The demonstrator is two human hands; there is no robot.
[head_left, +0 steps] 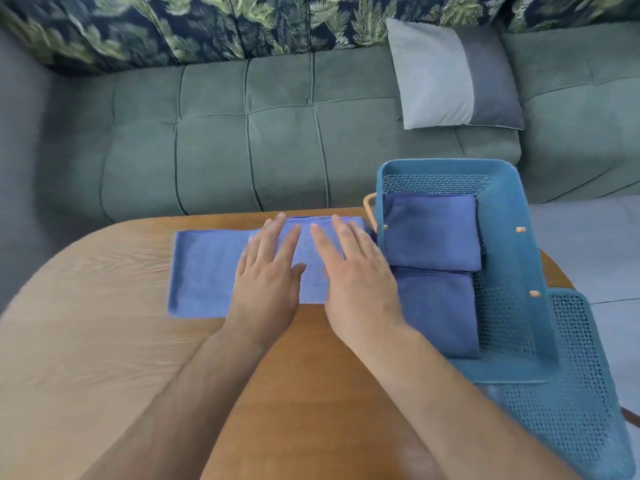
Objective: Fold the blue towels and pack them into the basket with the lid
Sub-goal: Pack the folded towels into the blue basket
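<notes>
The blue towel (pixel 207 271) lies flat under the left hand (pixel 268 271) and right hand (pixel 356 275), fingers straight.

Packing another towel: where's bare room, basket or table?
Basket: bare mesh strip between the two packed towels and its right wall. Table: bare wood left of the flat towel. Crowded: left hand and right hand on that towel, beside the basket.

Both flat hands, left hand (pixel 268 271) and right hand (pixel 353 271), press blue towel (pixel 204 271).
</notes>
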